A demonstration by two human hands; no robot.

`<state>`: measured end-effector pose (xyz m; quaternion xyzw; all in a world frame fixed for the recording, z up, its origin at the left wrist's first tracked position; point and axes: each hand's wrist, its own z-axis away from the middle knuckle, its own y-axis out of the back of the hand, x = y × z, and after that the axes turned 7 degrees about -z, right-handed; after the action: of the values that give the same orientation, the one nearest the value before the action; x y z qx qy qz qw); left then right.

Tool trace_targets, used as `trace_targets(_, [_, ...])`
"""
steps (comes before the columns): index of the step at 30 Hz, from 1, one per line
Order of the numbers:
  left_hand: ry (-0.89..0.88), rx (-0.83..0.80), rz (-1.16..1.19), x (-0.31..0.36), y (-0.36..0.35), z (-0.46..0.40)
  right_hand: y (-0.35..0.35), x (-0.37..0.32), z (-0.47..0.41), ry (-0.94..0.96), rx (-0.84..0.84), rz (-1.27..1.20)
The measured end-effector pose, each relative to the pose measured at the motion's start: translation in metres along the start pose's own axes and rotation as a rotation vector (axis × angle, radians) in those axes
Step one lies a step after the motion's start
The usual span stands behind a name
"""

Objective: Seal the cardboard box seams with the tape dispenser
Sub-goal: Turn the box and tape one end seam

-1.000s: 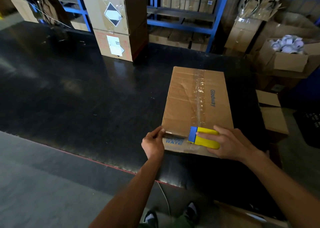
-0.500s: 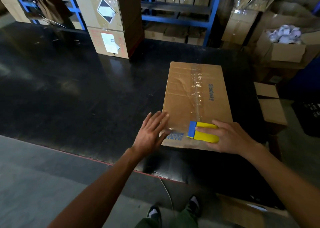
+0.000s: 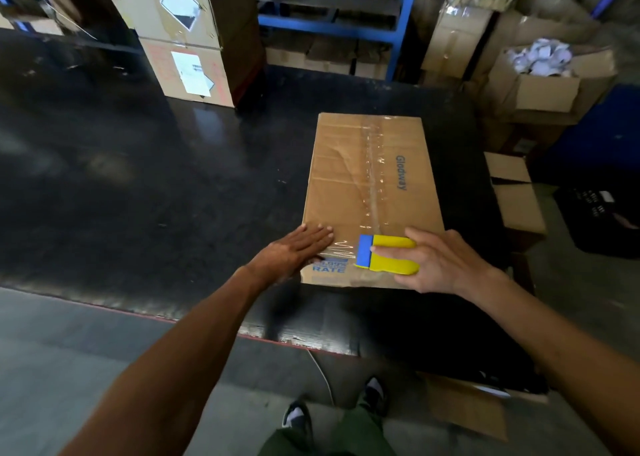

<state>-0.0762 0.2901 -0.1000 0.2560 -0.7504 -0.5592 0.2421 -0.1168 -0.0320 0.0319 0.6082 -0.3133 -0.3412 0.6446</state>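
Two hands work: your right hand (image 3: 438,263) grips the tape dispenser (image 3: 388,255) on the box (image 3: 372,185); beside it your flat, open left hand (image 3: 294,249) presses tape so it sticks.

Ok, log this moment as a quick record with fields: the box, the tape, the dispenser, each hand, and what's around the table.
box: flat cardboard box lying on the black table, near its front edge
tape: clear strip running down the box's long centre seam; another wrinkled clear strip across the near end
dispenser: yellow and blue tape dispenser resting on the box's near end
right hand: gripping the dispenser
left hand: open, palm flat on the box's near left corner
surroundings: stacked cartons at the table's far side, blue shelving behind
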Motion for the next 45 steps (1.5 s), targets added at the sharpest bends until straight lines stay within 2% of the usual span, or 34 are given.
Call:
trace_targets(8, [-0.045, -0.034, -0.004, -0.004, -0.002, -0.006, 0.009, 0.057, 0.046, -0.018, -0.038, 0.001])
trace_targets(11, [-0.120, -0.067, -0.135, -0.005, 0.004, -0.008, 0.004, 0.054, 0.047, -0.015, -0.028, 0.007])
trace_targets(14, [-0.129, 0.025, -0.279, 0.016, 0.007, -0.031, 0.001, 0.058, 0.048, -0.013, -0.027, -0.011])
trace_targets(16, [-0.177, 0.090, -0.299, 0.041, 0.002, -0.062, 0.000, 0.059, 0.047, -0.019, -0.034, -0.027])
trace_targets(18, [-0.214, 0.087, -0.290, 0.060, -0.009, -0.089, -0.002, 0.058, 0.047, -0.031, -0.008, -0.033])
trace_targets(21, [-0.153, 0.008, -0.263, 0.068, -0.030, -0.097, -0.006, 0.059, 0.051, -0.051, -0.017, -0.070])
trace_targets(26, [-0.131, 0.023, -0.289, 0.069, -0.029, -0.097, -0.016, 0.065, 0.050, -0.059, -0.015, -0.057])
trace_targets(33, [-0.117, 0.014, -0.285, 0.072, -0.024, -0.098, -0.017, 0.073, 0.052, 0.038, 0.030, -0.032])
trace_targets(40, [-0.099, -0.026, -0.283, 0.072, -0.023, -0.101, -0.009, 0.137, 0.086, 0.130, 0.045, -0.037])
trace_targets(45, [-0.102, -0.037, -0.374, 0.083, -0.021, -0.107, -0.019, 0.144, 0.083, 0.129, 0.072, -0.069])
